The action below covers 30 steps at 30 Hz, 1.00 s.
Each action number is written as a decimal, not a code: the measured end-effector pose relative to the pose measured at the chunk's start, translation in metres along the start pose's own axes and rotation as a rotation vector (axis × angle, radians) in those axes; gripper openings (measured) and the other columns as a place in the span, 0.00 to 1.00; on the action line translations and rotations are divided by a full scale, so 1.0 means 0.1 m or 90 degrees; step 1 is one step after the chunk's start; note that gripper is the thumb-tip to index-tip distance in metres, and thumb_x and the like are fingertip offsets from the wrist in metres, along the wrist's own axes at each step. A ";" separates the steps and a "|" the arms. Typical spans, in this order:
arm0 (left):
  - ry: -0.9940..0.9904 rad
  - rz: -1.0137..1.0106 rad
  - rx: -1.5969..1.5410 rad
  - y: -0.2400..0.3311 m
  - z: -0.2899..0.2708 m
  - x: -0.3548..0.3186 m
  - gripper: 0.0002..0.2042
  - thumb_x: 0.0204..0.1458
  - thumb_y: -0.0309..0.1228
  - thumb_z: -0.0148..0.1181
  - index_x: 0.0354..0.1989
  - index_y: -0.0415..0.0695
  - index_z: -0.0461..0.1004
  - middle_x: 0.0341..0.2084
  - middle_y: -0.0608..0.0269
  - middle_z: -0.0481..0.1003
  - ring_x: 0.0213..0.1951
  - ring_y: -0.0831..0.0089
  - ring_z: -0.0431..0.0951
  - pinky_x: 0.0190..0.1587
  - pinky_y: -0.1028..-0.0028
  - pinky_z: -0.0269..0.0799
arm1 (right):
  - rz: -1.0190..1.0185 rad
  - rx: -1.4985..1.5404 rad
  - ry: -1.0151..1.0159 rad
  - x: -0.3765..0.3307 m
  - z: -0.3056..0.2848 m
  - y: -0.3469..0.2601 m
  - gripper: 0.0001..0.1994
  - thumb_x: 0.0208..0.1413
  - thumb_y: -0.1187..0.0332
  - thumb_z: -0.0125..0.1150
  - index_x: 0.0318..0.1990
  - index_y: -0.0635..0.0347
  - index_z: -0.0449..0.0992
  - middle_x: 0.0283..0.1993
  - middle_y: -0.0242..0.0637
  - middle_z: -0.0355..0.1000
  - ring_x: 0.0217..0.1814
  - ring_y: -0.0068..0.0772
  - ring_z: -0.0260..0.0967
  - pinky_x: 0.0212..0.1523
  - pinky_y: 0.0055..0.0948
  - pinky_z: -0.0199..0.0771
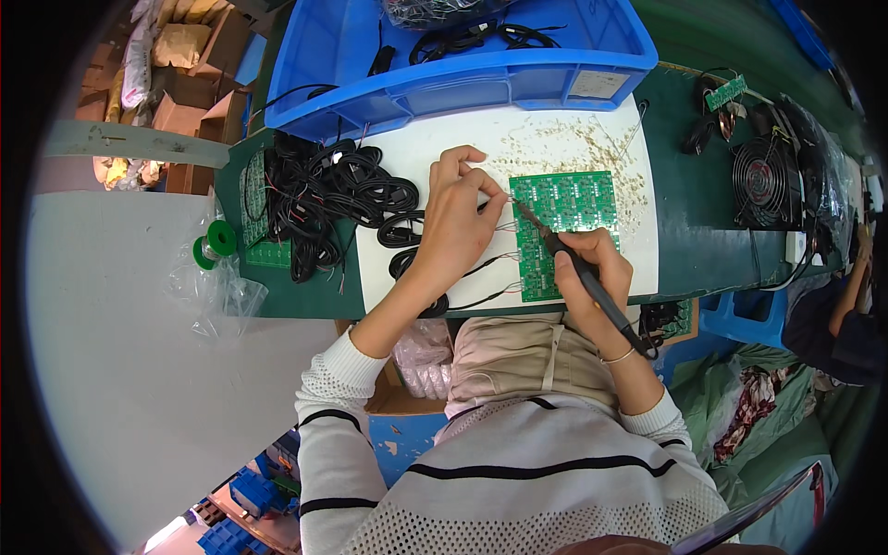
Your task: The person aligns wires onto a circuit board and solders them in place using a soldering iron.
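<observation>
A green circuit board panel (578,199) lies on a white sheet (640,268) in front of me. My right hand (597,273) is closed round the dark handle of a soldering iron (606,301). The iron's tip touches or hovers just over the panel's upper left edge. Beside that edge, my left hand (458,217) pinches the end of a thin black cable, whose fine wires reach the board near the tip. Lower down, more black cables (481,301) run with thin wires to the panel's left edge. Part of the panel is hidden behind my right hand.
Coiled black cables (342,185) are heaped at the left, beside a green solder spool (220,238). A blue bin (444,92) stands at the back. Tan crumbs (564,139) dot the sheet. A black fan (766,180) stands right; another person's arm (851,282) shows at the far right.
</observation>
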<state>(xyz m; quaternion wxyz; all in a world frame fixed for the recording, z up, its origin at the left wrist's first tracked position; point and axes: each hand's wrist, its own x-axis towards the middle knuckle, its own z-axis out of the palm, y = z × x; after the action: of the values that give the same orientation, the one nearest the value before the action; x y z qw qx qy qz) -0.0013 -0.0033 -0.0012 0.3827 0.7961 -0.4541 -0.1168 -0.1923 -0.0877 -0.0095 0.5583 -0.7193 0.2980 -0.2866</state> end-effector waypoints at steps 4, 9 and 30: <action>0.002 -0.003 -0.001 0.00 0.02 0.00 0.04 0.48 0.23 0.67 0.29 0.36 0.78 0.54 0.53 0.67 0.52 0.55 0.68 0.54 0.63 0.69 | -0.189 -0.094 0.006 0.04 0.01 0.04 0.08 0.51 0.77 0.64 0.39 0.69 0.75 0.28 0.45 0.77 0.30 0.37 0.77 0.33 0.27 0.74; 0.002 -0.005 0.003 0.01 0.01 0.00 0.04 0.49 0.23 0.67 0.29 0.36 0.78 0.54 0.53 0.67 0.52 0.55 0.68 0.53 0.63 0.70 | -0.124 -0.030 0.028 -0.03 0.01 0.02 0.09 0.53 0.77 0.63 0.41 0.69 0.75 0.28 0.45 0.78 0.28 0.32 0.76 0.32 0.26 0.73; -0.029 -0.065 -0.062 -0.08 -0.03 0.06 0.04 0.51 0.29 0.69 0.32 0.45 0.80 0.54 0.62 0.68 0.55 0.66 0.69 0.50 0.69 0.65 | 0.026 0.111 0.031 -0.02 -0.03 -0.03 0.07 0.60 0.75 0.60 0.44 0.66 0.72 0.27 0.35 0.76 0.27 0.14 0.67 0.29 0.18 0.63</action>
<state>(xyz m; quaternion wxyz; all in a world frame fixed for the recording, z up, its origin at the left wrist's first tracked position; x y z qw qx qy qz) 0.0083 -0.0043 -0.0038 0.4038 0.7959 -0.4153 -0.1761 -0.1959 -0.0878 -0.0062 0.6172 -0.6545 0.3001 -0.3173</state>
